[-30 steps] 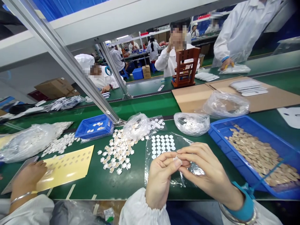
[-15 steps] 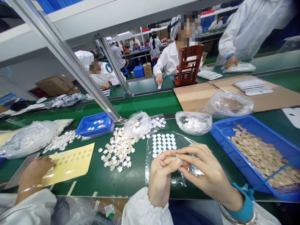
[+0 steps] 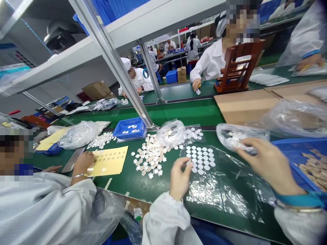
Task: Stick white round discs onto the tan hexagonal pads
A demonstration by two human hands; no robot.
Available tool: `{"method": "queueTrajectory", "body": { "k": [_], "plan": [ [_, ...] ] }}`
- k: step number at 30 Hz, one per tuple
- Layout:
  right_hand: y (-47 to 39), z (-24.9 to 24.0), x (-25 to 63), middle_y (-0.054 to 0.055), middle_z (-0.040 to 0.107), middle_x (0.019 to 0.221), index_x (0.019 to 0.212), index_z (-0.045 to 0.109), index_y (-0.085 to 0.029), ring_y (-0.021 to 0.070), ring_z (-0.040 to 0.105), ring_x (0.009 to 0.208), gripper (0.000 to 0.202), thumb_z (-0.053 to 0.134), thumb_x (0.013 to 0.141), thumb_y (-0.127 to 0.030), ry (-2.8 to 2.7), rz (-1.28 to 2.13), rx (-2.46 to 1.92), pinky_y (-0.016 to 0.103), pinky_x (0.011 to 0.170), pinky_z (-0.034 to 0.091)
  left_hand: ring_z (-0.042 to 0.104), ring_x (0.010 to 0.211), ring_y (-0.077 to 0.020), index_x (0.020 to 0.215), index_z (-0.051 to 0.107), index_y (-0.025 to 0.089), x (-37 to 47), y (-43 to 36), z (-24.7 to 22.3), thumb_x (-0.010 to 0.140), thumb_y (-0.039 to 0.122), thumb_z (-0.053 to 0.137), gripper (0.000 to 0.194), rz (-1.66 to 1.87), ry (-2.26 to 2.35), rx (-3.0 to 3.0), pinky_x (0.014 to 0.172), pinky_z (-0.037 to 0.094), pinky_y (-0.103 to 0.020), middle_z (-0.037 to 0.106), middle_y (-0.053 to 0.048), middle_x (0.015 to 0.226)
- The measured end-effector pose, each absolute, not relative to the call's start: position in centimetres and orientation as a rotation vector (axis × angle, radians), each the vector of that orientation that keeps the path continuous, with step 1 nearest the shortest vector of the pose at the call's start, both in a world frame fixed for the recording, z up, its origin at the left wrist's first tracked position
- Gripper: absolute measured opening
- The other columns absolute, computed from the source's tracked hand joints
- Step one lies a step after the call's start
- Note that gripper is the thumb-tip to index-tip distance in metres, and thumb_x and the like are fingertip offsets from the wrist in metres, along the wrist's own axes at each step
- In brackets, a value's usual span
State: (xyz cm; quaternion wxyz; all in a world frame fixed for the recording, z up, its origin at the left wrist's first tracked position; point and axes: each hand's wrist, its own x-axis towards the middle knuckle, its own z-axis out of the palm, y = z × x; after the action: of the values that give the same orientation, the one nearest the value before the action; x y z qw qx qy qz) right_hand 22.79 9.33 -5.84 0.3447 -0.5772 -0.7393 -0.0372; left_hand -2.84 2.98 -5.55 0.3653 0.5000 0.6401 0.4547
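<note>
hands apart over green table (image 3: 143,183): left hand (image 3: 180,178) pinches a small white disc at the clear sheet of white dots (image 3: 201,158); right hand (image 3: 268,163), at three o'clock, fingers loosely spread, reaches the plastic bag (image 3: 237,136).

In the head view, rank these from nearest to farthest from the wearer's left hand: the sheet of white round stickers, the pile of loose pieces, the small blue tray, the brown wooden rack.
From the left hand:
1. Sheet of white round stickers, just right of the fingertips.
2. Pile of loose pieces, to the left.
3. Small blue tray, farther back left.
4. Brown wooden rack, across the belt, back right.
</note>
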Motion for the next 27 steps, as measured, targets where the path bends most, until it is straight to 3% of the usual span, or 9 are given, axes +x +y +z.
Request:
{"method": "queueTrajectory", "body": {
  "k": [3,7,10,13,17,21,27],
  "plan": [
    [11.0,-6.0,24.4,0.018,0.064,0.101,0.103,0.061,-0.016,0.0367,0.058,0.096,0.045,0.048,0.085,-0.055,-1.835,-0.098,-1.702,0.047,0.077,0.045,0.040,0.120,-0.0326,0.090,0.069,0.018,-6.9,3.8,-6.7,0.079,0.017,0.057,0.016,1.285,1.935,1.301,0.103,0.026,-0.058,0.060,-0.014,0.108],
    [10.2,-5.7,23.0,0.014,0.062,0.105,0.108,0.058,-0.018,0.0327,0.058,0.098,0.044,0.047,0.086,-0.054,-1.773,-0.024,-1.627,0.046,0.081,0.046,0.034,0.119,-0.0370,0.076,0.071,0.019,-9.9,4.4,-7.7,0.073,0.013,0.061,0.012,1.320,2.058,1.331,0.102,0.022,-0.061,0.059,-0.014,0.096],
    [8.7,-5.4,21.0,0.009,0.063,0.105,0.108,0.058,-0.020,0.0283,0.059,0.098,0.037,0.051,0.086,-0.049,-1.748,0.030,-1.480,0.042,0.084,0.046,0.037,0.115,-0.0368,0.067,0.070,0.021,-10.2,4.6,-7.7,0.075,0.017,0.060,0.013,1.322,2.030,1.327,0.100,0.024,-0.058,0.061,-0.014,0.090],
    [7.0,-4.6,19.0,0.007,0.064,0.105,0.106,0.059,-0.021,0.0242,0.060,0.097,0.027,0.055,0.087,-0.041,-1.748,0.184,-1.357,0.040,0.085,0.047,0.049,0.104,-0.0322,0.069,0.070,0.021,-9.0,4.4,-6.8,0.076,0.025,0.064,0.010,1.301,1.909,1.276,0.094,0.036,-0.052,0.065,-0.012,0.085],
    [4.5,-3.5,16.2,0.005,0.064,0.104,0.103,0.060,-0.024,0.0188,0.061,0.094,0.020,0.055,0.088,-0.036,-1.823,0.538,-1.200,0.035,0.081,0.052,0.063,0.071,-0.0215,0.083,0.069,0.016,-5.3,3.4,-4.6,0.074,0.037,0.068,0.022,1.183,1.590,1.150,0.067,0.051,-0.037,0.071,-0.009,0.080],
    [3.1,-2.8,14.2,0.006,0.063,0.105,0.103,0.060,-0.022,0.0178,0.061,0.094,0.020,0.055,0.088,-0.033,-1.783,0.772,-1.092,0.033,0.079,0.053,0.067,0.066,-0.0176,0.084,0.062,0.014,-1.3,1.9,-2.2,0.076,0.036,0.067,0.024,1.135,1.301,0.980,0.060,0.053,-0.028,0.073,-0.009,0.075],
    [3.0,-1.6,15.1,0.002,0.065,0.083,0.081,0.067,-0.021,0.0146,0.063,0.080,0.012,0.062,0.084,-0.031,-1.594,1.005,-1.015,0.027,0.073,0.052,0.070,0.068,-0.0175,0.081,0.062,0.010,0.6,0.9,0.3,0.075,0.026,0.071,0.019,1.037,0.980,0.699,0.057,0.056,-0.022,0.073,-0.008,0.071]
  ]
}}
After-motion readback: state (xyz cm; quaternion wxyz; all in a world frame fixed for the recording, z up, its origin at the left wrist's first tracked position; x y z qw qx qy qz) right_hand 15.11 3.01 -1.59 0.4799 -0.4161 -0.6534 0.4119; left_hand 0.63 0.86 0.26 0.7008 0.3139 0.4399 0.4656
